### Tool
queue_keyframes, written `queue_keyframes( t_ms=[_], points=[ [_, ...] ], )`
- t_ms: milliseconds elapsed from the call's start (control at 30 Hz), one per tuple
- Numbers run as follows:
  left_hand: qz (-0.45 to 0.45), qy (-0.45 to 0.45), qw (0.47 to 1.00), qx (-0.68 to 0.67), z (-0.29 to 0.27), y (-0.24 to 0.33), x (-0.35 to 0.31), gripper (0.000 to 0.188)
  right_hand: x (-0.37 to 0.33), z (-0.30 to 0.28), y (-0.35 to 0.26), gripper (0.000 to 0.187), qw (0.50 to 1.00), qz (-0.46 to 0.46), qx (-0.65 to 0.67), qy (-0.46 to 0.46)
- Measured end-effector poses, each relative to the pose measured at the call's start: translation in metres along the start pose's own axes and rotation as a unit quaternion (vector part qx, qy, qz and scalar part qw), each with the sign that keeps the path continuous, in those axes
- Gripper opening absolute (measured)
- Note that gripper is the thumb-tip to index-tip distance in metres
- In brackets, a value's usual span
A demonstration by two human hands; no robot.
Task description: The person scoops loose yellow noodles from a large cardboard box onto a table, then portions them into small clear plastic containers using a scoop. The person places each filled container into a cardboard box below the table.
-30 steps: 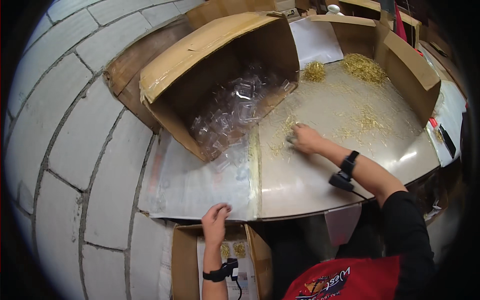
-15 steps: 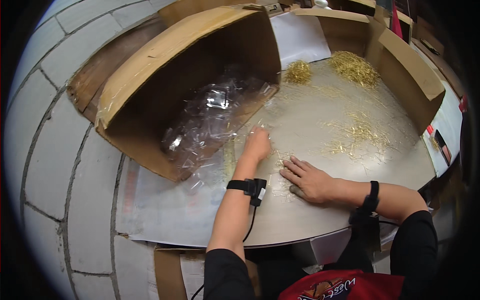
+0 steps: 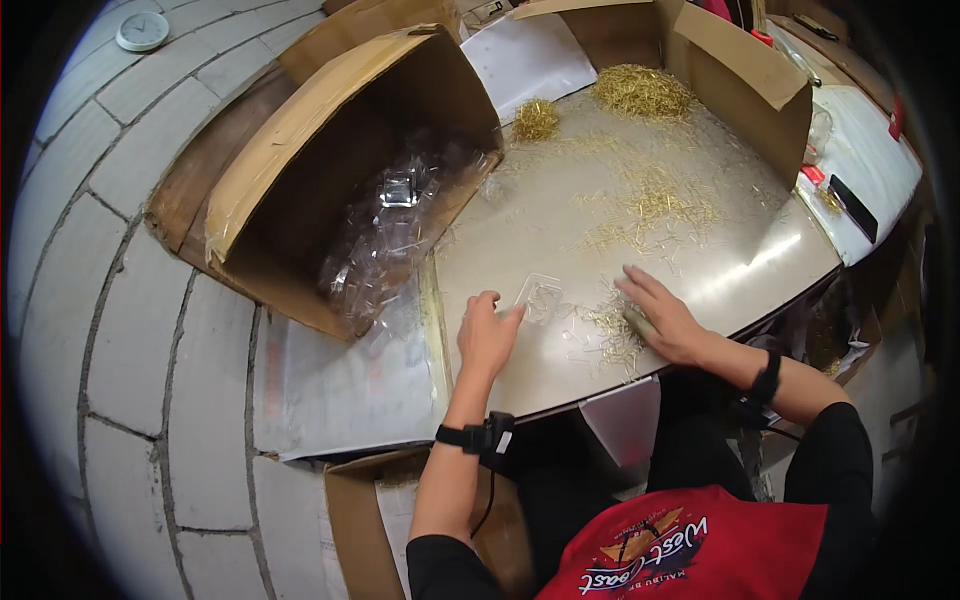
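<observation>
A small clear plastic box (image 3: 541, 297) lies on the smooth tabletop between my hands, with some thin pieces showing in it. Just left of it is my left hand (image 3: 486, 335), thumb and fingers apart, and I see nothing held. My right hand (image 3: 668, 322) hovers or rests at the right edge of a loose heap of thin gold-coloured wire pieces (image 3: 612, 338), its fingers stretched out; whether it touches them I cannot tell. More gold wire pieces (image 3: 655, 205) are strewn farther back. Many clear plastic boxes (image 3: 385, 225) lie inside a cardboard box (image 3: 285, 150) tipped on its side.
Denser gold piles, one large (image 3: 643, 92) and one small (image 3: 536, 119), sit at the back by a white sheet (image 3: 528, 62). Cardboard walls (image 3: 745, 60) border the far right. Beyond lies a dark phone-like object (image 3: 853, 208). A block wall (image 3: 140, 330) stands left.
The view has shifted. My left hand has drawn back from near the cardboard box, and a clear plastic box now lies beside it. My right hand has lifted or slid right of the near wire heap.
</observation>
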State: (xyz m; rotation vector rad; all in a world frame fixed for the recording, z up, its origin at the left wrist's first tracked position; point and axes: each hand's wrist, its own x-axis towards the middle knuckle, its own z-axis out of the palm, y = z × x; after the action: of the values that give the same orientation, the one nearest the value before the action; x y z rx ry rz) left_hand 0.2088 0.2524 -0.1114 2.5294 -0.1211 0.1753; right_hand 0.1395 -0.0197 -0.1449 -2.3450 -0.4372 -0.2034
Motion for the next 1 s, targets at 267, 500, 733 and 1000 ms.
queue_keyframes(
  t_ms=[267, 500, 733, 1000],
  points=[
    [-0.048, 0.165, 0.983, -0.058, 0.047, 0.011, 0.003, 0.021, 0.037, 0.047, -0.021, 0.058, 0.980, -0.015, -0.190, -0.062],
    [-0.140, 0.178, 0.857, -0.463, 0.018, 0.027, -0.037, 0.014, 0.058, 0.059, -0.003, 0.046, 0.983, -0.099, -0.152, -0.039],
    [-0.209, 0.126, 0.782, -0.573, 0.023, 0.012, -0.155, 0.025, 0.051, 0.058, 0.004, 0.041, 0.989, -0.114, -0.090, -0.039],
    [-0.230, 0.112, 0.757, -0.601, 0.022, 0.019, -0.169, 0.031, 0.055, 0.064, 0.005, 0.039, 0.989, -0.110, -0.099, -0.006]
  ],
)
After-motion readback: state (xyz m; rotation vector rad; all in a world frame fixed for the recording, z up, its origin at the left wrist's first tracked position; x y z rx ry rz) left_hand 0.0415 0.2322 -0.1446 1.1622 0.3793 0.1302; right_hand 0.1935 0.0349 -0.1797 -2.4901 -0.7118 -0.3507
